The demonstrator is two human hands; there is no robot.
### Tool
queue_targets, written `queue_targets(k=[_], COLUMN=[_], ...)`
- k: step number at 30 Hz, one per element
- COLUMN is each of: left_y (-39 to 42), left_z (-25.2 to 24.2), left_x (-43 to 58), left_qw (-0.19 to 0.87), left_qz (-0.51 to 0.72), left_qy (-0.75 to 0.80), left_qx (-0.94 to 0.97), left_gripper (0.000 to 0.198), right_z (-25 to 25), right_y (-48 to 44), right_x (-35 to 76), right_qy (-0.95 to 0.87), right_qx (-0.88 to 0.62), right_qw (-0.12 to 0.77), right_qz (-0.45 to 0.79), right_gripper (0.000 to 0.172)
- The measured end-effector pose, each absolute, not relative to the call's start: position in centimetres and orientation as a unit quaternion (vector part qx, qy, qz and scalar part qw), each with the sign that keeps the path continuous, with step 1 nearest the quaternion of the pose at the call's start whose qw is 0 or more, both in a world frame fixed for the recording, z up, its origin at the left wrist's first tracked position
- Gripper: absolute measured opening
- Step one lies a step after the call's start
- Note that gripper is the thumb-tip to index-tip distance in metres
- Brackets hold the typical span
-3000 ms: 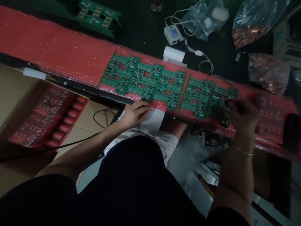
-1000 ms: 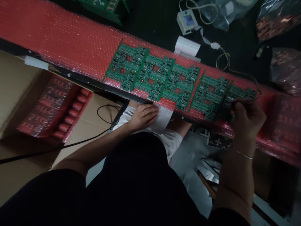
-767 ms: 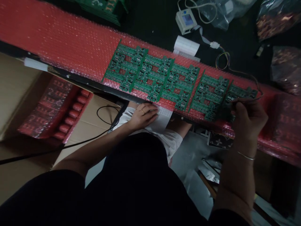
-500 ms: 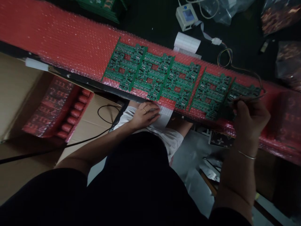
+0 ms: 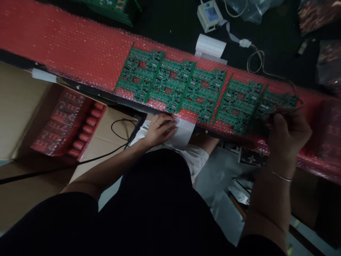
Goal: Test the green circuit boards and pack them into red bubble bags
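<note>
My right hand [image 5: 289, 133] is closed at the right end of a row of green circuit board panels [image 5: 205, 94]. It pinches the end of a thin multi-wire cable [image 5: 279, 76], over the rightmost panel [image 5: 279, 99]; the cable's tip is hidden by the fingers. That cable runs back through a white connector [image 5: 245, 43] to a small white device with a screen [image 5: 210, 16]. At the bench's front edge my left hand [image 5: 161, 128] lies with loosely bent, slightly parted fingers, beside a white printed sheet [image 5: 182, 132] that hangs over the edge.
Red bubble wrap [image 5: 66, 42] lies under the panels along the bench. Behind them are a roll of white labels [image 5: 211, 46], a stack of green boards [image 5: 112, 10] and clear bags of copper-coloured parts [image 5: 319, 16]. An open carton [image 5: 98, 133] with red-wrapped bundles stands at left.
The left hand has slid slightly left, so more of the white sheet shows. My right hand has shifted a little to the right with the cable end. The panels lie as before.
</note>
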State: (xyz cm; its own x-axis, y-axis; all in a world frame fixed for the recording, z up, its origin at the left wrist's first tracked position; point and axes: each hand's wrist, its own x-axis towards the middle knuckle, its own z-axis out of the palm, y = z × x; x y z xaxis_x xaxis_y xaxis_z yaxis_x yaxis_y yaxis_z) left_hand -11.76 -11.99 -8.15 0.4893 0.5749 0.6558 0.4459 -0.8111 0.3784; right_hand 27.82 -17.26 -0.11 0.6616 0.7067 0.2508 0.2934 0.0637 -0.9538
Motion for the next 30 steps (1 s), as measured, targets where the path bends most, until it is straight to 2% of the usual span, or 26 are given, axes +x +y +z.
queue_targets(k=[6,12,19,24,30], left_y=[-12.17,-11.64,-11.27,-11.48,-11.72], left_z=[-8.29,-8.45,-8.34,-8.47,-7.80], left_x=[-11.79,-11.72,-11.49,-11.44,-10.98], left_qw=[0.070,0.103,0.119,0.116,0.138], left_qz=[0.379,0.331,0.376,0.353,0.380], left_qy=[0.316,0.342,0.316,0.338,0.335], left_qx=[0.867,0.874,0.863,0.865,0.851], left_gripper=[0.020,0.010,0.009,0.008,0.008], right_z=[-0.04,-0.33,-0.76,-0.72,-0.84], right_y=[-17.67,-17.84,-17.91,-17.90,-18.08], right_x=[27.63,27.87,28.22,28.20,28.34], right_qy=[-0.387,-0.397,-0.399,-0.398,-0.401], right_qx=[-0.653,-0.643,-0.638,-0.633,-0.645], right_qw=[0.629,0.633,0.637,0.642,0.632], right_qz=[0.169,0.171,0.165,0.167,0.155], right_gripper=[0.017,0.017,0.018,0.018,0.018])
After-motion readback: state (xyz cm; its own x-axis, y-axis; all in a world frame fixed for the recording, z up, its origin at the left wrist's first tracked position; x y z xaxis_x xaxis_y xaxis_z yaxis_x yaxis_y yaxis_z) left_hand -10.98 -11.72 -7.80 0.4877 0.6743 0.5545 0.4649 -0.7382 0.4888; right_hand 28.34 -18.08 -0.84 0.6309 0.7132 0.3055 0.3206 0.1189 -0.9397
